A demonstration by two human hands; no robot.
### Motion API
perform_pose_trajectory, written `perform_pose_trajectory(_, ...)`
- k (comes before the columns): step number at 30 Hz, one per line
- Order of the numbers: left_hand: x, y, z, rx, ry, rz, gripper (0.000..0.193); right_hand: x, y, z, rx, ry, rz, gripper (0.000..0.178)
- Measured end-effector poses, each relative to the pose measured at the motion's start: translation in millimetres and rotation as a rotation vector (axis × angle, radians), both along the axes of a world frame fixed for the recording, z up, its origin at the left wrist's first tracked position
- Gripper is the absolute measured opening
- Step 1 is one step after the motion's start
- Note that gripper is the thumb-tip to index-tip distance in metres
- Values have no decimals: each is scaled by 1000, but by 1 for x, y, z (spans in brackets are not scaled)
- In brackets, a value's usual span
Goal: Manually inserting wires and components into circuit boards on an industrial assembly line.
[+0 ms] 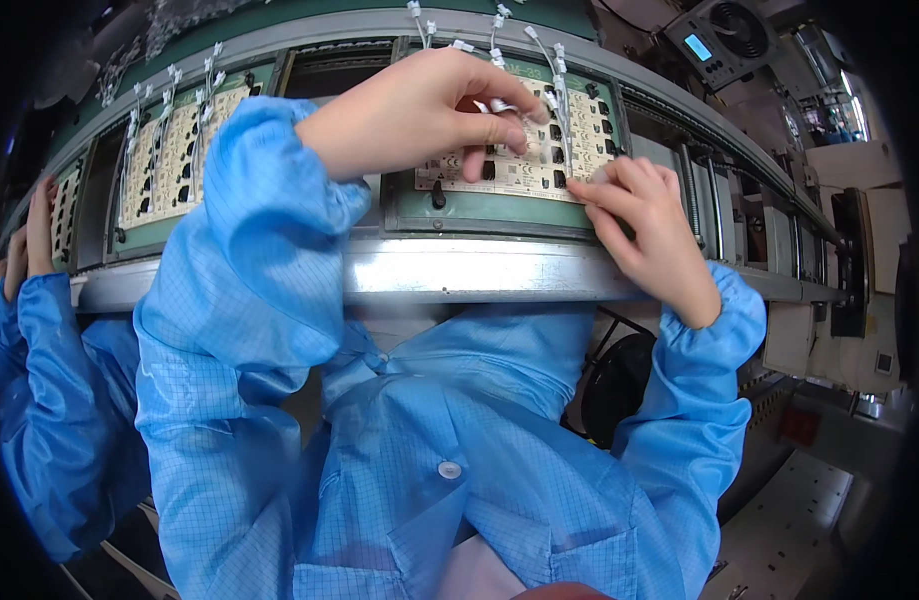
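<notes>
In front of me a cream circuit-board panel (pixel 519 178) with black components lies on a green carrier (pixel 499 208). Over its middle, my left hand (pixel 444 115) is closed, with a small white wire connector (pixel 499 105) between thumb and fingers. Slight blur hides how the connector sits. At the panel's lower right corner, my right hand (pixel 644 215) is closed in a pinch, its index fingertip near a black component. Whatever those fingers hold is hidden. White-ended cables (pixel 559 90) lie across the panel and hang over its far edge.
A metal rail (pixel 449 268) runs along the near side of the conveyor. Leftward sits another carrier with a panel (pixel 164 165) and cables. At far left a co-worker's hands (pixel 34 230) touch a third panel. A device with a lit screen (pixel 697 47) stands at upper right.
</notes>
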State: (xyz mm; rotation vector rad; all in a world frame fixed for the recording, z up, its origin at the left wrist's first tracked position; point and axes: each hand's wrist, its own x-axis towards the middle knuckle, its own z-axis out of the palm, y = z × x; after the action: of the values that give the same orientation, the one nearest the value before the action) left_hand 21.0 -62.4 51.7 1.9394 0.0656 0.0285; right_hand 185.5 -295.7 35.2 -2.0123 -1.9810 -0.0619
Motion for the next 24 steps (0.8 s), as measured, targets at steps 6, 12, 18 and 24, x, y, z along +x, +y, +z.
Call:
perform_pose_trajectory(6, -1, -4, -13, 205, -346, 49, 35, 7, 40, 26, 181, 470, -44, 39)
perform_pose_trajectory(12, -5, -5, -6, -25, -303, -29, 39, 23, 75, 15, 255, 262, 147, 25)
perform_pose_trajectory(18, -3, -1, -8, 318, -466, 99, 33, 39, 77, 4, 296, 100, 118, 18)
perform_pose_trajectory(24, -6, -12, -10, 290, -444, 260, 21, 34, 73, 0, 297, 22, 126, 20)
